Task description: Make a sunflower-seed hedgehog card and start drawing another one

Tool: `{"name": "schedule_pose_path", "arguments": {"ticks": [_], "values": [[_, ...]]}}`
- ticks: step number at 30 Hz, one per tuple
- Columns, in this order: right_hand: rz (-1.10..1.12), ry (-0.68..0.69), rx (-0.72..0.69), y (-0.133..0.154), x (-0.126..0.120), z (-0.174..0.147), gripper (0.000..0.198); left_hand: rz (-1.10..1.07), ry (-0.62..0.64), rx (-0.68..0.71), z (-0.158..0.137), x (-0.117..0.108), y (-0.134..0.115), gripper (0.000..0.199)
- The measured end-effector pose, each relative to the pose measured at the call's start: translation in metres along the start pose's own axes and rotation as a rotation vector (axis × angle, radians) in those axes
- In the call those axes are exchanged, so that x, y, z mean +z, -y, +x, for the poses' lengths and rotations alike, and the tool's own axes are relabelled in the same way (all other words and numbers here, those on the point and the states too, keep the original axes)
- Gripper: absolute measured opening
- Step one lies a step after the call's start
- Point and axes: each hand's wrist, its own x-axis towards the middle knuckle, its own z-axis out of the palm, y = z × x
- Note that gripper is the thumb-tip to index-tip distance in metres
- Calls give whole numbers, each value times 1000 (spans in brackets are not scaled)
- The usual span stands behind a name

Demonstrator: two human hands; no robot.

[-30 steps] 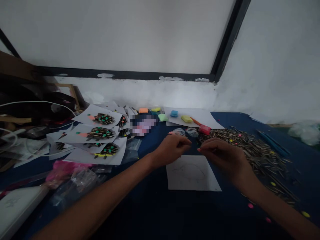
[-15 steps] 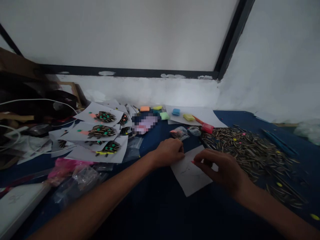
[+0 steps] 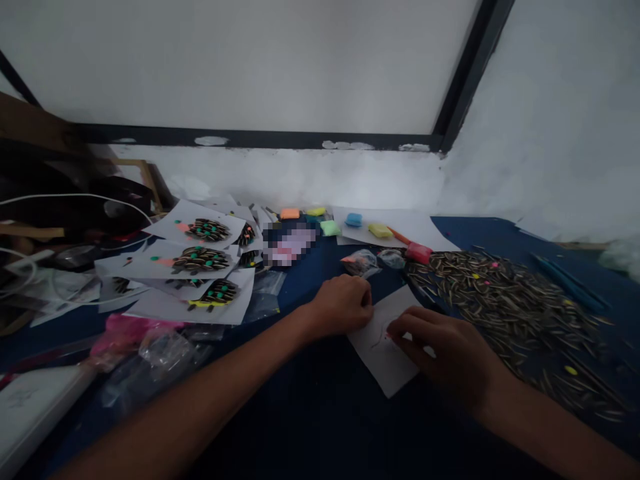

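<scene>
A small white sheet of paper [image 3: 387, 380] with a thin pencil-like line lies on the dark blue tabletop. My left hand [image 3: 345, 303] rests curled into a fist at its upper left edge; what the fingers hold, if anything, is hidden. Thumb and fingertips of my right hand [image 3: 435, 340] are pinched over the sheet on a tiny bit of pink clay [image 3: 387, 336], mostly covered by the fingers. Just beyond the paper sits a clear plastic bag [image 3: 361, 263] with something orange inside. Striped sunflower seeds [image 3: 505, 293] spread in a loose heap right of my right hand.
Paper sheets with seed-and-clay hedgehog shapes [image 3: 207, 230] are stacked at the left. Coloured clay blocks [image 3: 380, 231] lie near the wall, beside a red-wrapped piece [image 3: 419, 252]. Plastic bags [image 3: 165, 353], white cables and a white box [image 3: 40, 413] occupy the near left.
My right hand and the pink clay bit have shifted slightly down over the paper. The sheet appears a little turned and more of its drawn line shows. My left hand stays at the paper's edge.
</scene>
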Motion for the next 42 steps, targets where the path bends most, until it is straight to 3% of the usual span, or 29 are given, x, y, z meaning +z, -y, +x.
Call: {"name": "schedule_pose_path", "arguments": {"ticks": [5, 10, 15, 22, 32, 42], "values": [[-99, -26, -53, 0, 1, -1, 20, 17, -74, 85, -3, 6, 1, 13], [-129, -31, -63, 4, 0, 0, 21, 39, -247, 300, -2, 18, 5, 23], [-152, -41, -94, 7, 4, 1, 23, 56, -254, 483, 1, 24, 9, 22], [-206, 55, -70, 12, -3, -2, 23, 25, -256, 496, 2, 24, 12, 23], [-405, -67, -143, 16, 1, -16, 39, -9, -242, 493, 4, 25, 14, 28], [-450, -152, -241, 37, 5, -15, 37, 35, -207, 484, 3, 24, 12, 29]]}}
